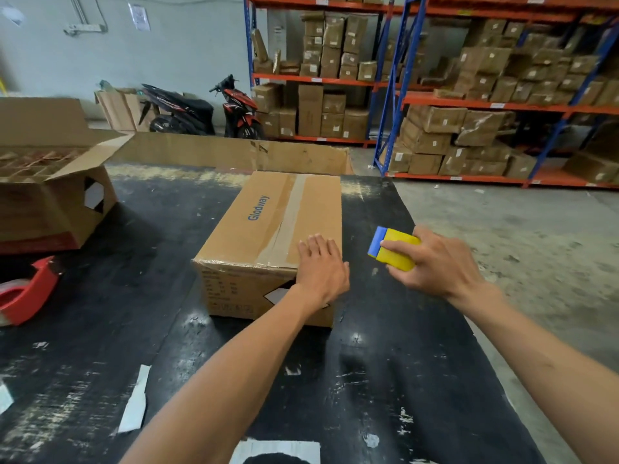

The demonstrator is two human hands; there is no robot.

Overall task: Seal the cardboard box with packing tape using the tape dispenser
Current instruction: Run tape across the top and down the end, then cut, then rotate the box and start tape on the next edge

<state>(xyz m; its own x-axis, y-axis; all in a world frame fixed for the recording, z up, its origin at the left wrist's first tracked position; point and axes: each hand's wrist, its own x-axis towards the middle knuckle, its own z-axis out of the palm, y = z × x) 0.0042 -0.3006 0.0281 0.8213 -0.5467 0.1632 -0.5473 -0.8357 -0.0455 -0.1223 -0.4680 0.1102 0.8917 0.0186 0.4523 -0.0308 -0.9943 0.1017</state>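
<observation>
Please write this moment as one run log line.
left hand: flat on box | right hand: grips yellow scraper | red dispenser: untouched

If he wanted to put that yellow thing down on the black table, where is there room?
Bare table lies right of the box, under the right hand holding the yellow tool, and in front of the box around the forearms. Left is tighter: the red tape dispenser and the open carton fill that edge.

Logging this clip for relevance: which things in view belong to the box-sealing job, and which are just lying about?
Job:
- Glodway cardboard box, tape along its top seam
- left hand flat on it
- right hand gripping yellow-blue tool
- red tape dispenser

Lying about:
- open carton
- paper scraps
- motorbikes
</observation>
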